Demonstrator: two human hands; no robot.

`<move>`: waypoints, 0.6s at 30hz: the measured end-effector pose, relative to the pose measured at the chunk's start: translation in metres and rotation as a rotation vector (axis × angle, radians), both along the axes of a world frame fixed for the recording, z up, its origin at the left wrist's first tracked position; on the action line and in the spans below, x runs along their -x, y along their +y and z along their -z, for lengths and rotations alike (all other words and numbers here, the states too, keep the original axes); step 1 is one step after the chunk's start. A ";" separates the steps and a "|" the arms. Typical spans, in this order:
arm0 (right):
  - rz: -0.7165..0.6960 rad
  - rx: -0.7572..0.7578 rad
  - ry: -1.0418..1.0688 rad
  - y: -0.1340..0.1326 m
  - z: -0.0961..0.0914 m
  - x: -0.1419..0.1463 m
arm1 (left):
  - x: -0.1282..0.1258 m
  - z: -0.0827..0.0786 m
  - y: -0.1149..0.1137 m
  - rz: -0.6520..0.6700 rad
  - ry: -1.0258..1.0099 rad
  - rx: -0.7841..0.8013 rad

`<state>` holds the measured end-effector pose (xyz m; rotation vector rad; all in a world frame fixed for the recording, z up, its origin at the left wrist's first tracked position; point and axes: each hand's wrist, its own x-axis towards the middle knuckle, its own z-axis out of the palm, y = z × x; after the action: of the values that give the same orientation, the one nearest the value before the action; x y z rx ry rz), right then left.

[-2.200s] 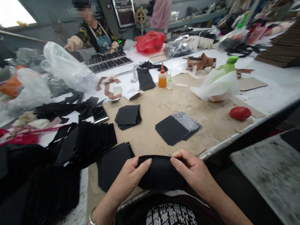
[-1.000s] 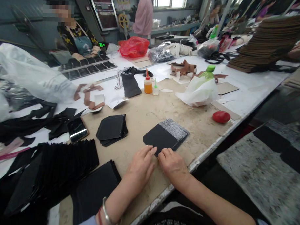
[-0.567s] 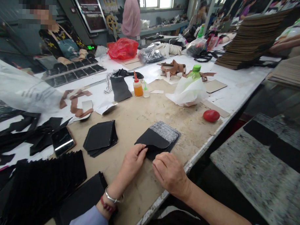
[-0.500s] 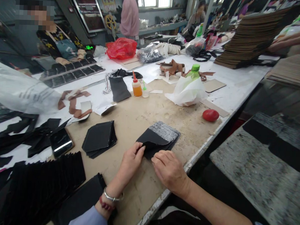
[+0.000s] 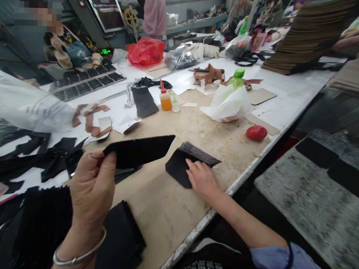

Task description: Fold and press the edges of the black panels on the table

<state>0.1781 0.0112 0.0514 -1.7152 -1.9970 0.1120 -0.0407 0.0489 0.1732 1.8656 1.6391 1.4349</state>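
My left hand [image 5: 92, 182] is raised over the left of the table, closed in a pinch on one end of a thin black panel [image 5: 143, 149]. The panel is held up at a tilt and partly covers a stack of black panels behind it. My right hand [image 5: 203, 178] rests at the right side of another black piece [image 5: 178, 168] on the table, its fingers closed over that edge. A grey speckled strip [image 5: 193, 150] shows along the piece's far side. Near my left forearm lies another black stack [image 5: 123, 234].
Beyond my hands stand an orange glue bottle [image 5: 165, 100], a green-capped bottle [image 5: 236, 79] in a white bag [image 5: 227, 104] and a red oval object [image 5: 256, 133]. A tall brown stack [image 5: 306, 37] rises at far right. A grey speckled board [image 5: 312, 202] sits beyond the table edge.
My left hand has moved left and up, carrying a black panel away from the small pile. My right hand has shifted slightly up onto the piece left there.
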 end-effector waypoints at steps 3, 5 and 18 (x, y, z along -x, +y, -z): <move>-0.035 -0.005 0.079 0.006 0.002 -0.006 | 0.007 0.008 -0.030 0.421 0.144 0.085; -0.072 -0.024 0.136 0.005 0.001 -0.012 | 0.009 0.030 -0.052 0.697 0.311 0.168; -0.059 -0.005 -0.087 -0.071 -0.024 0.014 | 0.022 0.054 -0.106 0.795 0.583 0.441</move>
<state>0.1638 -0.0594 0.0753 -1.6852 -2.1097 0.0527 -0.0631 -0.0571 0.1192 2.3453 1.0276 0.2035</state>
